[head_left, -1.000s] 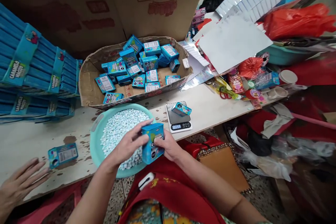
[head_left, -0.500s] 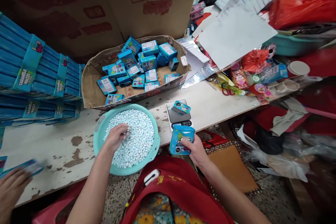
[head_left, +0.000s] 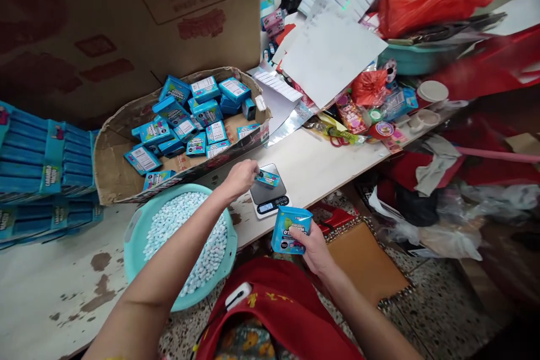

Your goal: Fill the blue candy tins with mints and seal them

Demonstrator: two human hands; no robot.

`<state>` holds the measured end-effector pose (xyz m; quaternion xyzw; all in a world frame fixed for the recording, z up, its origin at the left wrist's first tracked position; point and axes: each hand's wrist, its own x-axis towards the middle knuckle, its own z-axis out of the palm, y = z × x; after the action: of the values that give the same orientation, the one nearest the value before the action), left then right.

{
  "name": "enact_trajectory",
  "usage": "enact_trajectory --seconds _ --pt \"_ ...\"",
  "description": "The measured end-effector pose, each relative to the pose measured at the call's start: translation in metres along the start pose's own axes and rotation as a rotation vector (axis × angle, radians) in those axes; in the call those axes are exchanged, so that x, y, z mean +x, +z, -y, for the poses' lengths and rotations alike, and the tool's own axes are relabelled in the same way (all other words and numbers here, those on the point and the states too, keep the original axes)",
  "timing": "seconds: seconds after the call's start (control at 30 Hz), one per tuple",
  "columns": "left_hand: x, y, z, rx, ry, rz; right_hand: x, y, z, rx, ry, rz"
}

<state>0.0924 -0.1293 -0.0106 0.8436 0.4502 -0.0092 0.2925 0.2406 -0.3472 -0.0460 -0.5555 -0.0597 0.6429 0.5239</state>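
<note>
My left hand (head_left: 241, 180) is at the near end of a small blue candy box (head_left: 268, 178) that lies on a digital kitchen scale (head_left: 272, 202). Its fingertips are pinched together, and whatever is between them is hidden. Below that forearm stands a turquoise plastic basin (head_left: 137, 270) full of small pale-blue candies (head_left: 177, 214), partly covered by the arm. Right of the basin and just in front of the scale, my right hand (head_left: 310, 242) grips a blue printed candy packet (head_left: 287, 228), thumb across its face.
An open cardboard tray (head_left: 112, 171) behind the basin holds several blue candy boxes. Blue cartons (head_left: 46, 163) are stacked at the left. A tall cardboard box (head_left: 169, 17) stands behind. White sheets (head_left: 333, 56), a red bag (head_left: 430, 5) and assorted packets crowd the right.
My left hand has moved from the candies in the basin to the box on the scale. My right hand keeps its packet. The view has turned right, and another person's hand has left it.
</note>
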Motion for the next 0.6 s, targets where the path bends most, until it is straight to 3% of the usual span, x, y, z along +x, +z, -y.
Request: enact_trajectory --seconds 0.17,0.3,0.47,0.6 --pt "0.009 0.007 -0.012 0.188 0.079 0.029 0.004 -0.019 0.007 0.031 -0.010 -0.049" --pt "0.010 0.003 -0.012 0.198 0.101 0.024 0.009 -0.025 0.012 0.051 -0.024 -0.077" --pt "0.017 0.000 -0.011 0.016 0.088 -0.031 0.013 -0.023 0.016 0.069 -0.035 -0.100" --pt "-0.004 -0.017 0.000 -0.266 -0.082 -0.118 0.014 -0.023 0.018 0.111 -0.063 -0.136"
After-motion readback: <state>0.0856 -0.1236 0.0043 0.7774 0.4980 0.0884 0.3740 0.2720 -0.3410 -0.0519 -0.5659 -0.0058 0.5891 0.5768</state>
